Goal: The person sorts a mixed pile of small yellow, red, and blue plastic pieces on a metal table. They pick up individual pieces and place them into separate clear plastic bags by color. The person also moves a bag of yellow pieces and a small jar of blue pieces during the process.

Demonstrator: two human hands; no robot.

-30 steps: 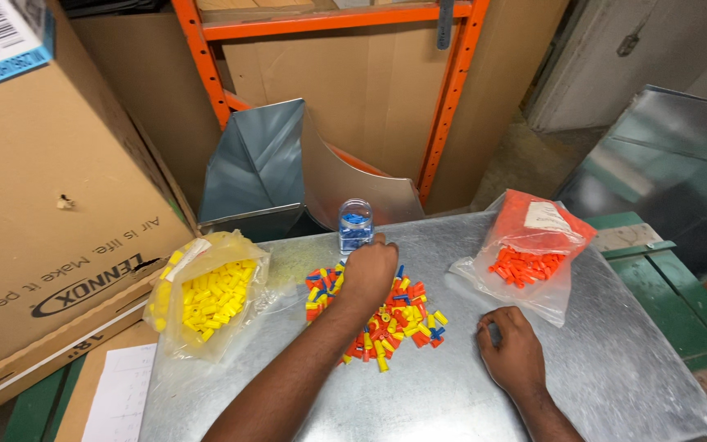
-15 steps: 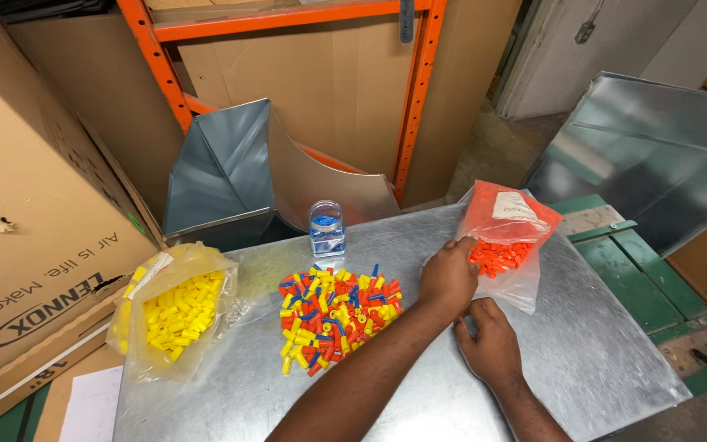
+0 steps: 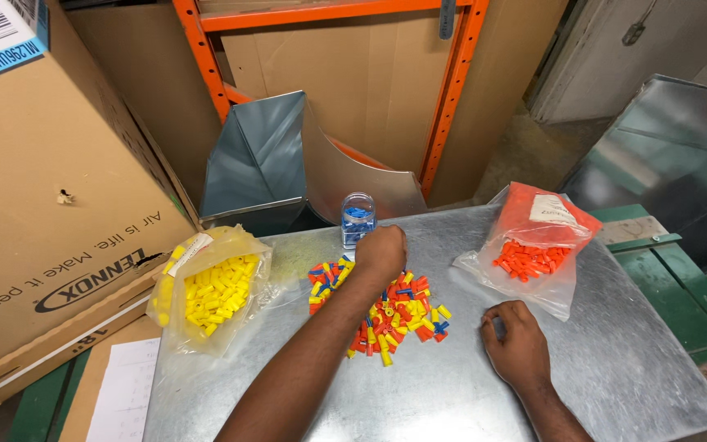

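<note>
A pile of small yellow, red, orange and blue plastic wire connectors lies on the grey metal table. My left hand rests knuckles-up on the pile's far edge, fingers curled down; what is under them is hidden. Just beyond it stands a small clear jar with blue connectors inside. My right hand lies on the bare table right of the pile, fingers curled in, nothing visible in it. A clear bag of orange connectors lies to the right, and a bag of yellow ones to the left.
A bent sheet-metal duct piece stands behind the table against an orange rack. A large cardboard box is at the left, with a sheet of paper below it. More sheet metal and a green surface are at the right.
My left hand has moved from the orange bag back left to the pile's far edge by the jar. My right hand has slid slightly right and down.
</note>
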